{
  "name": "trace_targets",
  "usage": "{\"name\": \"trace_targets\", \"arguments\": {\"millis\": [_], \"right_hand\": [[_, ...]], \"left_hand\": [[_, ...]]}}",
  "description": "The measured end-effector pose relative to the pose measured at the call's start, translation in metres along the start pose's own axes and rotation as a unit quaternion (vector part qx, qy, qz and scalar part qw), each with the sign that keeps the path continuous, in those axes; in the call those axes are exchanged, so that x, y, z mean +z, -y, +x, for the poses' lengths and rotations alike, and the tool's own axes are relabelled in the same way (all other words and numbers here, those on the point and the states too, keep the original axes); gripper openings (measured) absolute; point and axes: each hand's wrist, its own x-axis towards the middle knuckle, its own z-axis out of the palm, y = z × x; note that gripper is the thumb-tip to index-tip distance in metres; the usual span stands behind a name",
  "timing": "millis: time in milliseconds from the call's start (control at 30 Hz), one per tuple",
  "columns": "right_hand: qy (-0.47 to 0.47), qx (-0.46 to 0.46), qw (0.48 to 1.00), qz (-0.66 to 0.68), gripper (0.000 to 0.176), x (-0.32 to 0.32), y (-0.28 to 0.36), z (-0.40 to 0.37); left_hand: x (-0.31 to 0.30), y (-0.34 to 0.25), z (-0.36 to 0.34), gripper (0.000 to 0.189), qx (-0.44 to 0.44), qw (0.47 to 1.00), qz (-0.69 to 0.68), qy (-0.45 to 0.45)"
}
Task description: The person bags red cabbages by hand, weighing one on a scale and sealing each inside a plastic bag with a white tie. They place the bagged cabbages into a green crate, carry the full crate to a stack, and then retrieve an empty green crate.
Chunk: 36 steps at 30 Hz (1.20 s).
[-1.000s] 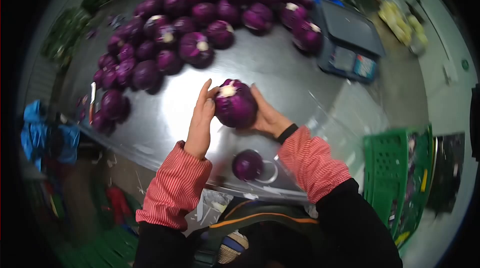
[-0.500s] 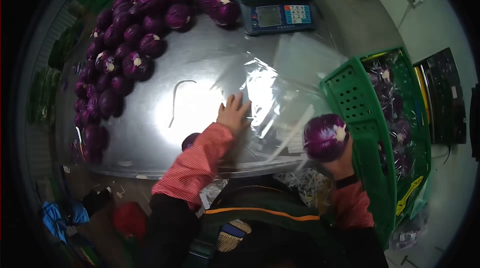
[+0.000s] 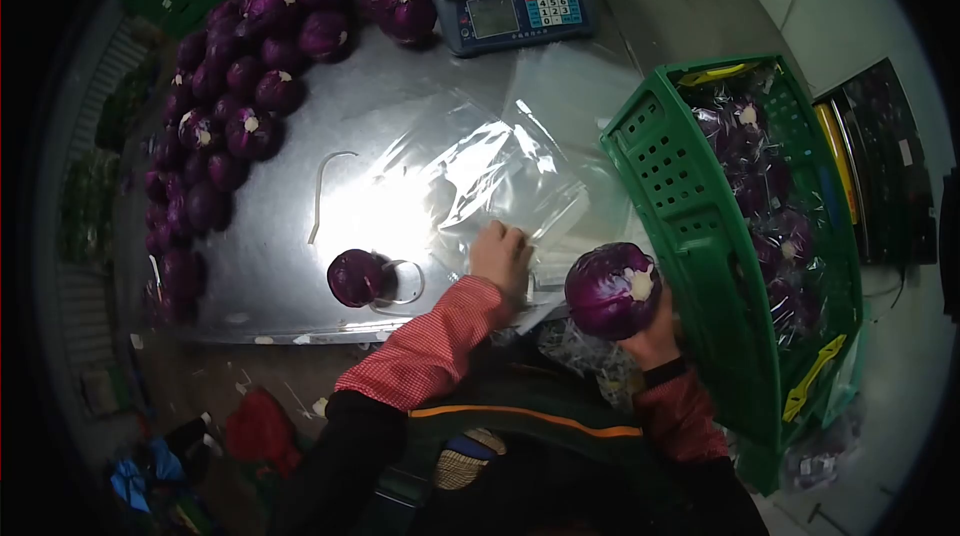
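A red cabbage [image 3: 603, 286] with a pale cut stem rests in my right hand [image 3: 655, 333], whose fingers wrap it from below and the right side. My left hand [image 3: 503, 258] is at the near edge of some clear plastic bags [image 3: 520, 161] lying flat on the metal table. Its fingers are curled together onto the film; the fingertips are partly hidden. Left of my left forearm, a second red cabbage [image 3: 355, 278] sits by the table's front edge, beside a pale curved loop [image 3: 418, 286].
A large pile of red cabbages [image 3: 235, 126] covers the table's left side. At the back stands a weighing scale [image 3: 525, 16]. On the right, a tilted green crate [image 3: 660, 161] holds film-wrapped cabbages [image 3: 775, 226]. A thin curved strip [image 3: 320, 196] lies on the metal table [image 3: 290, 266].
My left hand has moved toward me and right, from spread fingers to curled ones on the bags. The held cabbage has shifted slightly left. The view has turned a little, uncovering the second cabbage.
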Motion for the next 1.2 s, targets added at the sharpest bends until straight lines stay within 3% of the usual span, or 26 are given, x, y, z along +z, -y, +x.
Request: {"name": "trace_targets", "arguments": {"millis": [133,233,267,400,600,700,800,900,933,1000,1033,1100,1133,1200], "right_hand": [[0.014,0.006,1.0,-0.005,0.067,0.002,0.006,-0.001],[0.0,0.002,1.0,-0.012,0.068,0.002,0.004,0.001],[0.011,0.007,1.0,-0.01,0.068,0.002,0.002,0.0],[0.021,0.017,0.999,-0.029,0.069,0.008,-0.002,0.001],[0.04,0.022,0.997,-0.064,0.065,0.021,-0.002,0.01],[0.076,0.021,0.992,-0.096,0.06,0.037,-0.006,0.027],[0.087,0.039,0.993,-0.069,0.059,0.052,-0.012,0.042],[0.074,0.031,0.991,-0.109,0.058,0.056,-0.018,0.056],[0.087,0.028,0.987,-0.133,0.057,0.052,-0.02,0.063],[0.077,0.037,0.98,-0.178,0.057,0.053,-0.023,0.072],[0.041,0.027,0.968,-0.247,0.058,0.061,-0.024,0.073],[-0.031,0.008,0.924,-0.381,0.062,0.084,-0.028,0.071],[-0.111,0.021,0.878,-0.465,0.067,0.087,-0.033,0.079],[-0.146,0.015,0.78,-0.608,0.069,0.109,-0.046,0.088]], "left_hand": [[-0.026,0.008,0.01,0.038,-0.013,0.996,0.069,-0.053],[-0.035,-0.017,0.003,0.041,0.049,0.998,0.002,-0.05],[-0.021,-0.015,-0.004,0.038,0.061,0.998,-0.01,-0.005],[0.009,-0.013,-0.005,0.022,-0.047,0.999,-0.011,-0.01],[0.005,-0.003,0.002,0.019,-0.146,0.98,-0.129,0.043],[0.015,0.017,0.001,0.018,-0.234,0.926,-0.278,0.106],[0.025,0.032,-0.002,0.019,-0.179,0.938,-0.286,0.079],[0.036,0.034,-0.005,0.018,-0.204,0.897,-0.39,-0.027],[0.031,0.041,-0.005,0.015,-0.25,0.809,-0.532,0.004],[-0.006,0.033,-0.008,0.013,-0.253,0.773,-0.581,-0.017],[-0.032,0.022,-0.009,0.012,-0.254,0.754,-0.605,-0.029],[-0.053,0.016,-0.016,0.01,-0.194,0.785,-0.588,-0.002],[-0.061,0.01,-0.02,0.01,-0.158,0.806,-0.57,0.001],[-0.078,-0.003,-0.027,0.009,-0.078,0.868,-0.49,-0.013]]}}
